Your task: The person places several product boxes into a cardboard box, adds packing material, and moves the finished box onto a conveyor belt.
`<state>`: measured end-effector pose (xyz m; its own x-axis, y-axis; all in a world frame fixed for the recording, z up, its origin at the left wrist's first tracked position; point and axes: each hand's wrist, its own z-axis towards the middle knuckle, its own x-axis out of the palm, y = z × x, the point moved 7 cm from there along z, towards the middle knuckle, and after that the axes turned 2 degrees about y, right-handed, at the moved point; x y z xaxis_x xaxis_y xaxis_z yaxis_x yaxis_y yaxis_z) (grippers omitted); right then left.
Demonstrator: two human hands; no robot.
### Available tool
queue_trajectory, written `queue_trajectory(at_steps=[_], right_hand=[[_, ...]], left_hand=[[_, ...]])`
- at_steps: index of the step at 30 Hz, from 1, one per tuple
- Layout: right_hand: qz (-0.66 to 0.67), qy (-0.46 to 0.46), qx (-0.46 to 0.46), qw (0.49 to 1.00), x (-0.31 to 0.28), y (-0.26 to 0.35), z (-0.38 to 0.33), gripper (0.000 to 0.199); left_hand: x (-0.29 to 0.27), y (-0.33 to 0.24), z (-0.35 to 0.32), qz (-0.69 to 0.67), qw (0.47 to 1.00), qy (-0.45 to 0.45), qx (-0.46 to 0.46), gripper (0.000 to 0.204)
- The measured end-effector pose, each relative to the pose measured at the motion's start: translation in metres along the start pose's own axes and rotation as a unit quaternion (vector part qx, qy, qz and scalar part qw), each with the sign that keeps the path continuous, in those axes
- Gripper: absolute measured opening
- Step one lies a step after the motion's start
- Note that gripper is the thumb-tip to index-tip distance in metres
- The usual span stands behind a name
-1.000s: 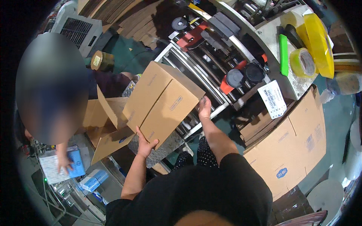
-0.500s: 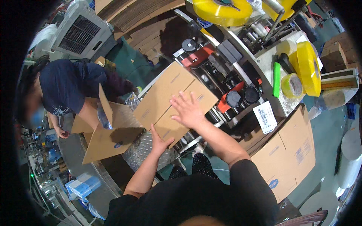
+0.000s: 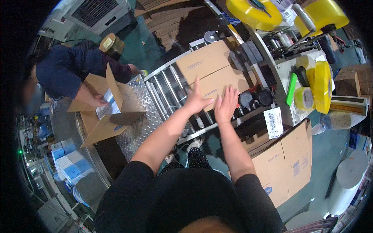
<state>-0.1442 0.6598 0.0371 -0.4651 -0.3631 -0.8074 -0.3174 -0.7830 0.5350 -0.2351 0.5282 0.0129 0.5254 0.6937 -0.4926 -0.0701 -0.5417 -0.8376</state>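
- The green floor [image 3: 149, 56] shows in the upper middle and along the right of the frame.
- The roller conveyor [image 3: 167, 81] runs diagonally across the middle; bare rollers lie left of the closed carton, giving open room up to the side rails.
- A curved grey desk [image 3: 64, 126] at the left carries blue-and-white packs [image 3: 72, 165].
- Flattened cartons [image 3: 287, 163] stand at lower right, their upper edges near the conveyor's lower rail.
- A tread-patterned metal plate [image 3: 145, 120] fills the space between conveyor and open carton.
- The closed carton [image 3: 213, 68] lies on the rollers, right of centre, its right edge close against the machine's dark parts.
- The open carton [image 3: 130, 99], left of centre, has raised flaps; another person's arm [image 3: 83, 95] reaches in.
- The left hand [image 3: 197, 101], at the carton's lower-left edge, has thumb and fingers spread wide.
- The right hand [image 3: 226, 108] lies at the lower edge, fingers straight and fairly close together, gripping nothing.
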Motion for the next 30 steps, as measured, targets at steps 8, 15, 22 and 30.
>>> queue_trajectory(at_steps=[8, 15, 22, 30], right_hand=[[0.133, 0.298, 0.094, 0.941, 0.159, -0.004, -0.175, 0.045], [-0.143, 0.576, 0.080, 0.800, 0.292, 0.001, -0.121, 0.077], [-0.023, 0.448, 0.160, 0.879, 0.311, -0.052, -0.189, 0.040], [-0.120, 0.534, 0.225, 0.806, 0.094, -0.101, -0.460, 0.041]], left_hand=[[0.013, 0.127, -0.167, 0.037, 0.983, 0.179, -0.029, 0.075], [-0.095, 0.265, -0.450, 0.128, 0.893, 0.149, -0.405, 0.059], [-0.125, 0.394, -0.647, 0.017, 0.871, 0.063, -0.487, 0.055], [-0.118, 0.338, -0.507, -0.108, 0.942, 0.108, -0.299, 0.040]])
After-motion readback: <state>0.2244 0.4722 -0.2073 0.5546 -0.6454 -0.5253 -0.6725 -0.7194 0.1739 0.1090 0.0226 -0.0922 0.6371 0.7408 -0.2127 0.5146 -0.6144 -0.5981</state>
